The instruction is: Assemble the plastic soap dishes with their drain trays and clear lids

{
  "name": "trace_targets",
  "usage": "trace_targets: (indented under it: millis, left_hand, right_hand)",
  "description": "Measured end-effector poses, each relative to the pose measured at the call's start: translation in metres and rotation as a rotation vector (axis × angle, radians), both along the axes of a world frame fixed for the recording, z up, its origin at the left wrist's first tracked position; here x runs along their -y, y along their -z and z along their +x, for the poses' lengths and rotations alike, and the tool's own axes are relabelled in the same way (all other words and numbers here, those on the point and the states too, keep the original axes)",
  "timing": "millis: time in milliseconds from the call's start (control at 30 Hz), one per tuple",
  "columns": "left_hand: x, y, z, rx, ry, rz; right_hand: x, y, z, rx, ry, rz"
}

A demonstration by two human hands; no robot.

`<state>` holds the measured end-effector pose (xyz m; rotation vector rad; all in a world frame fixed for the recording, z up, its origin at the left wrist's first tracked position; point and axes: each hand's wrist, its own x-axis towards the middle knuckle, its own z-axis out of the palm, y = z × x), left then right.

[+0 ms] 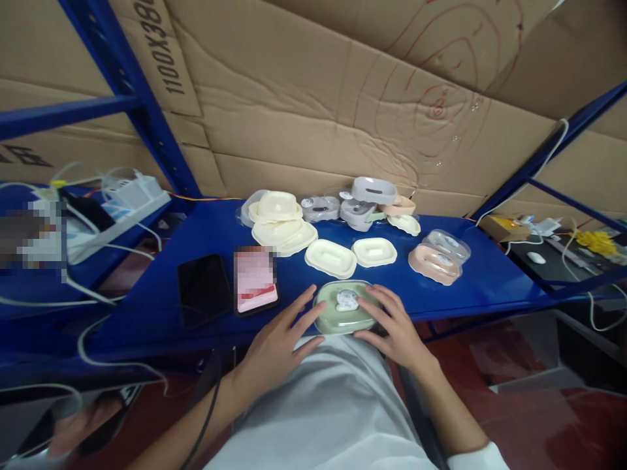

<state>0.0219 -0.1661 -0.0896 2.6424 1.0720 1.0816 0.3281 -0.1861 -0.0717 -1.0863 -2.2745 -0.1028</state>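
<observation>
A green oval dish under a clear cover (345, 320) lies at the table's front edge, with a round white sticker on top. My left hand (281, 339) is at its left side, fingers spread, the fingertips near or at the rim. On the right side my right hand (396, 326) has its fingers apart, some resting on the cover. Neither hand is closed round the dish. Two cream oval trays (331, 258) (375, 252) lie flat just beyond it. To the right sits a pink dish with a clear cover (434, 264).
Cream lids (284, 235) are stacked at the back left, beside piled grey dishes (374, 190). A lit phone (255, 281) and a black tablet-like object (203, 287) lie left. Cables and a power strip (134, 196) stand far left; cardboard backs the blue table (480, 287).
</observation>
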Motion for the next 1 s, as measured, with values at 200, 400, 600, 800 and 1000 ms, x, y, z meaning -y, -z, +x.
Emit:
trace_targets:
  millis: [200,400,600,800,1000]
  left_hand:
    - [0.001,-0.001,-0.002,-0.004,-0.007,0.013]
    - [0.001,0.001,0.0,-0.06,0.016,0.066]
    - [0.0,0.0,0.0,-0.066,0.05,0.077]
    - [-0.001,0.001,0.0,-0.029,0.067,0.087]
    - [0.001,-0.001,-0.002,-0.042,0.086,0.044]
  right_hand:
    - [0.015,0.002,0.053,0.053,0.379,0.114]
    - [0.009,0.0,0.092,0.108,0.652,0.153]
    - [-0.004,-0.001,0.111,0.142,0.778,0.14]
    - [-0.028,0.002,0.127,0.167,0.839,0.079]
    - [-0.052,-0.016,0.06,0.136,0.428,-0.006]
